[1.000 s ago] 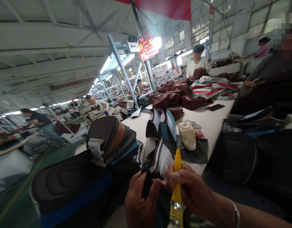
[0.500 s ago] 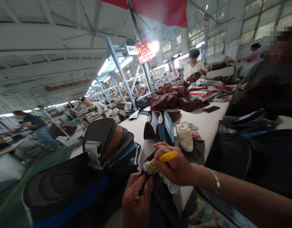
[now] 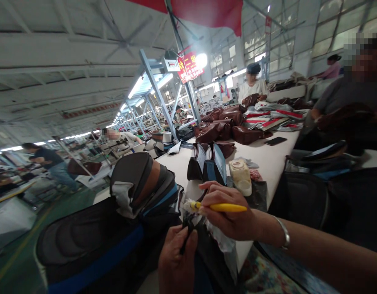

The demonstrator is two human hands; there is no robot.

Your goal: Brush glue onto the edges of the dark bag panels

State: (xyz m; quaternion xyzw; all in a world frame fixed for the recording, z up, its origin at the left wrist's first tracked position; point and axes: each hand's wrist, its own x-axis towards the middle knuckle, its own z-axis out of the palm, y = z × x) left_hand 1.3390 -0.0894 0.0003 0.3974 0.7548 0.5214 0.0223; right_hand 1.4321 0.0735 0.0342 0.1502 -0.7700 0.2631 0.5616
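Observation:
My right hand (image 3: 225,224) is closed round a brush (image 3: 233,208) with a yellow handle, held almost level. Its whitish, frayed-looking bristles point left, just above my left hand. With thumb and fingers, my left hand (image 3: 177,255) pinches the edge of a dark bag piece (image 3: 211,249) with pale lining hanging at its side. Whether the bristles touch the piece I cannot tell. Beyond my right hand stands a stained cream plastic bottle (image 3: 239,175). Left of it are upright dark and blue bag pieces (image 3: 213,167).
Stacked black, brown and blue bag parts (image 3: 136,179) lie at left, above a larger dark bag part (image 3: 90,245). Brown leather bags (image 3: 220,126) and a phone (image 3: 275,141) are on the pale table (image 3: 262,151). A co-worker (image 3: 252,87) handles a brown bag; another person sits at right.
The brush has swung from tilted up to nearly level, its bristles rising slightly away from my left fingers. My left hand keeps its pinch. The view has shifted slightly.

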